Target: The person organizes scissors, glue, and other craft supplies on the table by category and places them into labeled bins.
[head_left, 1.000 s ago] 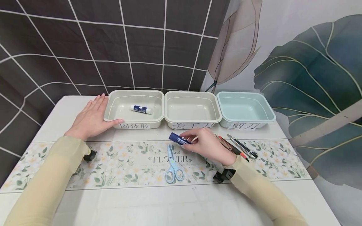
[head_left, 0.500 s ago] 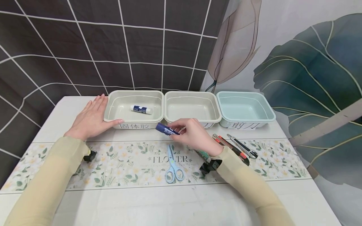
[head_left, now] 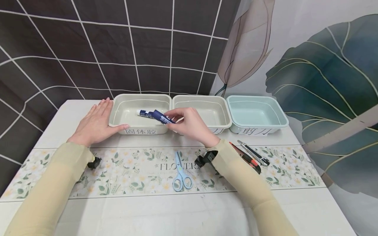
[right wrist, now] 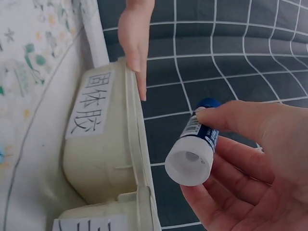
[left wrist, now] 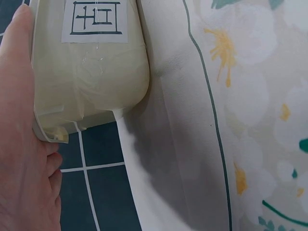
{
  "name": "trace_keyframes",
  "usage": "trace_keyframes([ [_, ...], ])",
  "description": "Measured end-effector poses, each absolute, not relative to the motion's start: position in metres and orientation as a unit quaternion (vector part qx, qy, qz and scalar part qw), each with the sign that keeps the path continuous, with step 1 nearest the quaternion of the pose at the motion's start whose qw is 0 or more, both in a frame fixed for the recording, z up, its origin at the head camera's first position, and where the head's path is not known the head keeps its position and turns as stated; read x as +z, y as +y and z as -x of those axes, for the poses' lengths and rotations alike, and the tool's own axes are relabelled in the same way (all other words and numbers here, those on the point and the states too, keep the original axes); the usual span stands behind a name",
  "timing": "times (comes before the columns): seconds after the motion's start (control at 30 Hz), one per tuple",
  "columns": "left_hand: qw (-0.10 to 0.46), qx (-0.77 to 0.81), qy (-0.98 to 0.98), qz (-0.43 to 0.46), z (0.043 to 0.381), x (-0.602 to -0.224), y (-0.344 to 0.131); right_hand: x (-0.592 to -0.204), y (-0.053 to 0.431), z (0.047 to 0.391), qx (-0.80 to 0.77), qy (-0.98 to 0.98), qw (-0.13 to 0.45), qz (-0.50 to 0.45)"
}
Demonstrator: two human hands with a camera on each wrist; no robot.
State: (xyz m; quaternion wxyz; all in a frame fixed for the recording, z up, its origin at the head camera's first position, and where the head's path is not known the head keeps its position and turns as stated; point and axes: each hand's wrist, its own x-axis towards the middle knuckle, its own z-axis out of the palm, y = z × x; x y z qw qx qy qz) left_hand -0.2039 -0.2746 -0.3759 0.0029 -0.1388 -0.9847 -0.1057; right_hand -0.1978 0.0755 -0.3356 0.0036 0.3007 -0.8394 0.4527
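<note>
In the head view my right hand point(head_left: 193, 126) pinches a navy glue stick point(head_left: 162, 117) between thumb and fingers, above the right front part of the left cream box point(head_left: 125, 114). The right wrist view shows this stick's hollow white end point(right wrist: 190, 163) facing the camera. Another glue stick point(head_left: 144, 113), navy and white, lies inside that box, partly overlapped by the held one. My left hand point(head_left: 95, 123) rests against the box's left side with straight fingers, its thumb along the front rim. Up close in the left wrist view are the box's wall point(left wrist: 106, 72) and the thumb side of that hand.
Right of the left box stand a second cream box point(head_left: 206, 114) and a pale blue box point(head_left: 251, 113), all with paper labels. Light blue scissors point(head_left: 180, 173) lie on the floral table strip. A red-and-black utility knife point(head_left: 245, 155) and a grey-black one point(head_left: 254, 153) lie at right.
My right hand has carried the glue stick left and away from me, from over the table to above the left box. My left hand stays where it was.
</note>
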Motion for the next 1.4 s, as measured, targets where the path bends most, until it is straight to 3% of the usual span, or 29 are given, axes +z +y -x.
trace_keyframes([
  [0.7, 0.0, -0.108, -0.985, 0.133, 0.204, -0.375, -0.274, -0.318, 0.022, 0.25, 0.442, -0.865, -0.026, -0.235],
  [1.4, -0.006, -0.109, -0.985, 0.132, 0.204, -0.375, -0.273, -0.339, -0.009, 0.27, 0.393, -0.887, -0.064, -0.234],
])
